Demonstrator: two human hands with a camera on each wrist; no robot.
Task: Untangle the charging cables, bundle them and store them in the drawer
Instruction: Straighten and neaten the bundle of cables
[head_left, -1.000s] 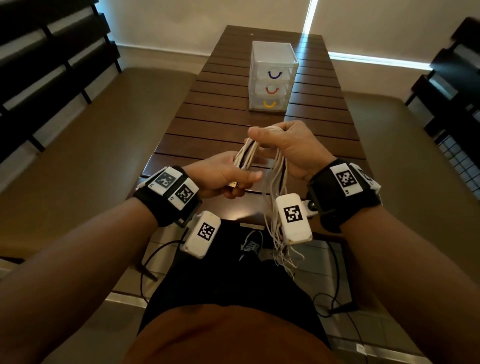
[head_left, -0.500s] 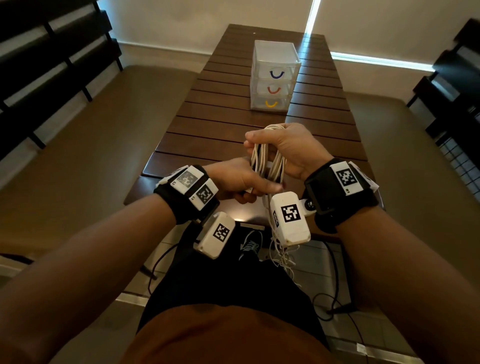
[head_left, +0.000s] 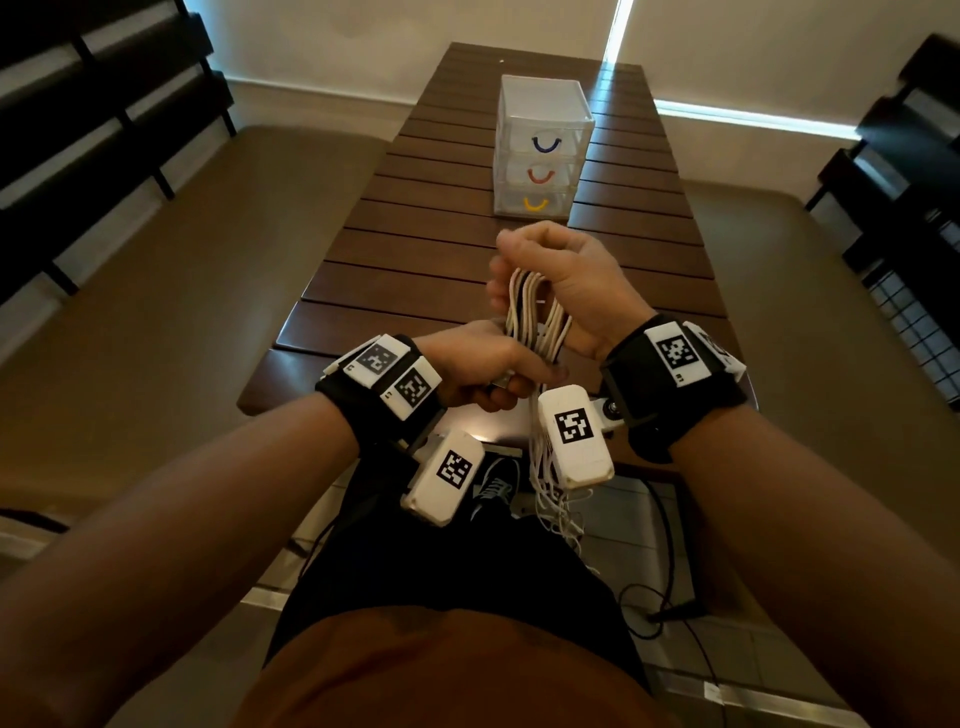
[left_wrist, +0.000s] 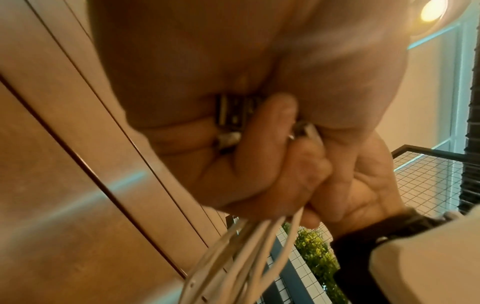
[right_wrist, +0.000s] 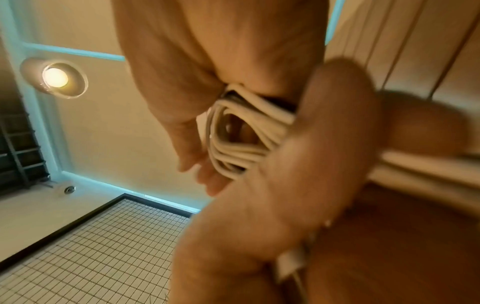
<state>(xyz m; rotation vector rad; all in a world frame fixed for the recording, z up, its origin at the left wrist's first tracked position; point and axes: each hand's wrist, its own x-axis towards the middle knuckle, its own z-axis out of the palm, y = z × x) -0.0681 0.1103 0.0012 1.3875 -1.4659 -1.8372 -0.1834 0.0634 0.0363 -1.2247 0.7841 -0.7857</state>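
A bunch of white charging cables (head_left: 537, 317) is looped over my right hand (head_left: 550, 270), whose curled fingers grip the top of the loops above the near end of the table. My left hand (head_left: 488, 371) grips the same cables lower down, with metal plug ends (left_wrist: 233, 115) pressed against its palm. The loose cable ends (head_left: 556, 499) hang below the table edge. In the right wrist view the cable coil (right_wrist: 244, 135) sits between thumb and fingers. The clear drawer unit (head_left: 543, 148) with blue, red and yellow handles stands further back, all drawers closed.
The slatted wooden table (head_left: 415, 260) runs away from me, flanked by padded benches (head_left: 182, 291) on both sides. Black cords (head_left: 670, 587) lie on the tiled floor by my legs. A wall stands behind the table's far end.
My right hand has risen and turned, pulling the loops upright and taut. My left hand has shifted right and closer to me, under the right hand, still gripping the cables.
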